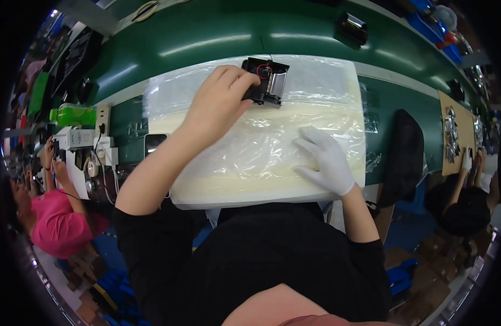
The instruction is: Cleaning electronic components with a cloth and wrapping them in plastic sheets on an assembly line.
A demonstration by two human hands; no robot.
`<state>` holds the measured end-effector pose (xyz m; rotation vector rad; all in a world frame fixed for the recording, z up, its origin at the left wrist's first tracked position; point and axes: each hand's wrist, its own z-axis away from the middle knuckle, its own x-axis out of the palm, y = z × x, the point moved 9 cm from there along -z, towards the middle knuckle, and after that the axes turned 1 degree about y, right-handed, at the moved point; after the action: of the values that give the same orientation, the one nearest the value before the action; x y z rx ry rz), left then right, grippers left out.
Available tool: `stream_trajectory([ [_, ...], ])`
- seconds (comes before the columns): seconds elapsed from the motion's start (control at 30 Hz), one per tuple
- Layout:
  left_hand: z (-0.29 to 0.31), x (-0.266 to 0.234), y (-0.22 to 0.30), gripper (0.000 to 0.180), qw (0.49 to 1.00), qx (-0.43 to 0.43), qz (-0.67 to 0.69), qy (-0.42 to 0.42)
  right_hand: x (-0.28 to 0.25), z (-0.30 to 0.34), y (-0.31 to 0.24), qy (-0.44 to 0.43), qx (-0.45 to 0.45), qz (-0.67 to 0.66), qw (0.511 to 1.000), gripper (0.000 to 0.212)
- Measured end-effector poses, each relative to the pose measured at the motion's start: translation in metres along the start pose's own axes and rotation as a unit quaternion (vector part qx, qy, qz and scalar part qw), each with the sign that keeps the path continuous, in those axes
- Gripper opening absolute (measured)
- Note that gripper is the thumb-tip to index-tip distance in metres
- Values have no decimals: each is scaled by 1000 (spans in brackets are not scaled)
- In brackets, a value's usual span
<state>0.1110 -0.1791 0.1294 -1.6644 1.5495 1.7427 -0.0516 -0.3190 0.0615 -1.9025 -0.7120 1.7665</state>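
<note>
A small black plastic assembly (265, 81) with a shiny silver panel and a loop of red wire sits near the far edge of a pad (250, 157) covered in clear plastic film. My bare left hand (222, 96) is closed on the left side of that assembly, with thumb and fingers at its edge; the fingertips are partly hidden. A thin dark wire sticks up from the assembly's far side. My right hand (327, 160), in a white glove, rests on the film at the pad's right part, fingers spread and holding nothing.
Another black and silver unit (352, 29) stands on the green bench at the far right. On the left are a phone (155, 143), a power strip (102, 118) with cables and a green bottle (74, 115). A black covered object (405, 155) lies right of the pad. Co-workers sit at both sides.
</note>
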Motion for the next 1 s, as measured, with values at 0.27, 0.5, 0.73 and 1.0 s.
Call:
stream_trajectory([
  [0.27, 55, 103, 78, 17, 979, 98, -139, -110, 4, 3, 3, -17, -62, 45, 997, 70],
  [0.5, 55, 118, 82, 17, 973, 123, -11, -196, 3, 9, 10, -28, -42, 11, 999, 70],
  [0.73, 65, 115, 80, 18, 980, 152, -22, -123, -8, 10, 46, 16, 45, -230, 972, 41],
  [1.0, 55, 70, 63, 16, 931, 2, 195, -310, -28, 39, 95, 249, 183, -581, 753, 26],
])
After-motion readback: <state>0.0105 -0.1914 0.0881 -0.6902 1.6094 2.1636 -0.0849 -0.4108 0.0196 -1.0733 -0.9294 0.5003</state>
